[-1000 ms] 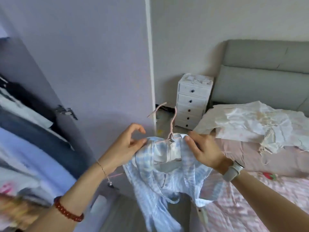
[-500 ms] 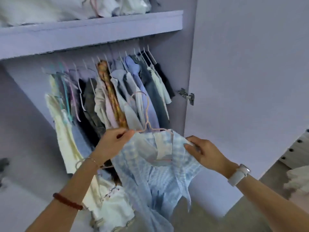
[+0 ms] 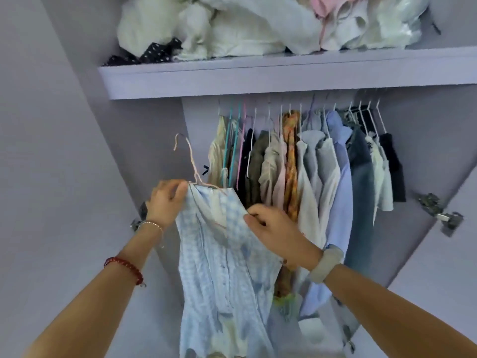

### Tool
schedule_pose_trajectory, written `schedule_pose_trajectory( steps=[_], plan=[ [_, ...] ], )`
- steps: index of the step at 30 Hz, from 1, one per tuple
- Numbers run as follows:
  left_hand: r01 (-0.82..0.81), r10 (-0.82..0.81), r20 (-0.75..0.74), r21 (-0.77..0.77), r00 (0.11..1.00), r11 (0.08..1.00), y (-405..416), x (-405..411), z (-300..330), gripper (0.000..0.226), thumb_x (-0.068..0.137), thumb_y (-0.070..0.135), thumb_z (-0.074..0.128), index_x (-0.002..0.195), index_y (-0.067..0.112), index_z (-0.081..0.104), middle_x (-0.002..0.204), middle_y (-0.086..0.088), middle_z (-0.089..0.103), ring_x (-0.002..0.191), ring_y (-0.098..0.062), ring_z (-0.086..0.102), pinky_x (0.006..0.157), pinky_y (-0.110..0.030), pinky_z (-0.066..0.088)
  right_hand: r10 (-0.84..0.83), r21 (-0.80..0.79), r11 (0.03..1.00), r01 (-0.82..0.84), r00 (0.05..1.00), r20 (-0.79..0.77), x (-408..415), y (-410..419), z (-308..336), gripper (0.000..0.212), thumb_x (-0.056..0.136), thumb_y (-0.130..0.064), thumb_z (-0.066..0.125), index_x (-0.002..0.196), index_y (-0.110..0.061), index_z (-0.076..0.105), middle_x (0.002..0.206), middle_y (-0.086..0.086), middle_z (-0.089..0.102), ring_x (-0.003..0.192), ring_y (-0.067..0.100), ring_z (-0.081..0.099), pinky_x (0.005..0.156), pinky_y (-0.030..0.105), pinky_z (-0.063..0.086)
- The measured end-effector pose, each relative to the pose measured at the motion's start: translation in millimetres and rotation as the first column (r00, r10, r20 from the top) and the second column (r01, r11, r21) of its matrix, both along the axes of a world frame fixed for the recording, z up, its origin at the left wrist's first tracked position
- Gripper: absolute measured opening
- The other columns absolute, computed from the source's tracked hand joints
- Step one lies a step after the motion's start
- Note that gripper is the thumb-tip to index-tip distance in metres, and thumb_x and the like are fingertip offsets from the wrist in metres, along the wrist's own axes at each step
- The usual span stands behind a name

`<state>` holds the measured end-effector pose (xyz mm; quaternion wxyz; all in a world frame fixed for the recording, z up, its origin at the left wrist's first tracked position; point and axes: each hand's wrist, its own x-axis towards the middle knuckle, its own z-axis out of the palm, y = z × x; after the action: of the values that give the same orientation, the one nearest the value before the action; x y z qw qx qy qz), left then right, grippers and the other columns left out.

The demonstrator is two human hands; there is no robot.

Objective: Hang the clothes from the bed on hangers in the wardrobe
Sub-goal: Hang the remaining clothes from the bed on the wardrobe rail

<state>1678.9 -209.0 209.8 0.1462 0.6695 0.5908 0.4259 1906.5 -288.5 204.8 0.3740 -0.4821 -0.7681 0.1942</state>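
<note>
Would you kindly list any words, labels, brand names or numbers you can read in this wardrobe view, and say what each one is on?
None: no readable text anywhere in this view.
The light blue checked shirt on the pink hanger shows no legible label.
The wristband on the right wrist has a plain face.
The hanging clothes and the shelf pile bear no print.

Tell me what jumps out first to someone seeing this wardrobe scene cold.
Front and centre, a pale blue checked shirt hangs on a pink wire hanger, its hook free below the shelf; the left hand grips one shoulder, the right hand the other. Behind, a crowded row of hung clothes fills the rail. Above, the lilac shelf carries a heap of white laundry.
</note>
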Motion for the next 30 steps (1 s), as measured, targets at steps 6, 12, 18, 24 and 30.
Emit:
schedule_pose_trajectory(
  steps=[6,12,18,24,30],
  plan=[
    [-0.249,0.251,0.002,0.139,0.968,0.959,31.0,-30.0,25.0,0.031,0.096,0.015,0.045,0.123,0.002,0.052,0.125,-0.021,0.048,0.118,-0.034,0.042,0.1,-0.031,0.028,-0.067,-0.087,0.995,0.046,0.965,-0.253,-59.9,56.7,4.9,0.042,0.094,-0.014,0.045,0.055,-0.016,0.029,0.046,-0.008,0.028,0.039,0.007,0.032,0.046,0.022,0.022],
    [-0.209,0.249,-0.038,0.429,0.968,0.879,62.4,-41.3,64.6,0.035,0.09,0.011,0.046,0.123,-0.001,0.05,0.122,-0.023,0.046,0.114,-0.037,0.043,0.098,-0.024,0.024,-0.167,-0.12,0.984,0.135,0.935,-0.312,-119.0,118.0,-4.0,0.04,0.095,-0.018,0.042,0.057,-0.021,0.03,0.049,-0.007,0.033,0.047,0.009,0.032,0.053,0.032,0.031],
    [-0.115,0.334,-0.267,0.6,0.904,0.792,109.7,-38.3,93.3,0.054,0.085,0.019,0.047,0.139,0.014,0.039,0.147,-0.021,0.027,0.135,-0.042,0.024,0.101,-0.054,0.029,-0.31,-0.086,0.949,0.303,0.855,-0.416,-154.6,178.2,-3.5,0.041,0.094,-0.016,0.042,0.056,-0.022,0.027,0.048,-0.006,0.032,0.049,0.016,0.034,0.052,0.036,0.032],
    [-0.066,0.39,-0.36,0.657,0.848,0.751,144.7,-36.5,87.6,0.065,0.089,0.025,0.043,0.146,0.011,0.017,0.149,-0.03,0.011,0.137,-0.047,0.007,0.111,-0.054,0.006,-0.446,-0.038,0.876,0.481,0.778,-0.443,-165.2,231.8,2.8,0.028,0.095,-0.016,0.041,0.067,-0.011,0.041,0.051,0.001,0.037,0.057,0.025,0.044,0.056,0.042,0.04],
    [-0.069,0.408,-0.332,0.699,0.85,0.712,151.8,-40.8,84.8,0.063,0.089,0.026,0.042,0.145,0.013,0.017,0.148,-0.03,0.014,0.137,-0.046,0.009,0.111,-0.055,0.008,-0.593,-0.13,0.797,0.59,0.723,-0.355,-168.5,260.0,14.1,0.027,0.096,-0.016,0.037,0.096,0.004,0.055,0.088,0.024,0.064,0.083,0.038,0.06,0.063,0.036,0.04]
  ],
)
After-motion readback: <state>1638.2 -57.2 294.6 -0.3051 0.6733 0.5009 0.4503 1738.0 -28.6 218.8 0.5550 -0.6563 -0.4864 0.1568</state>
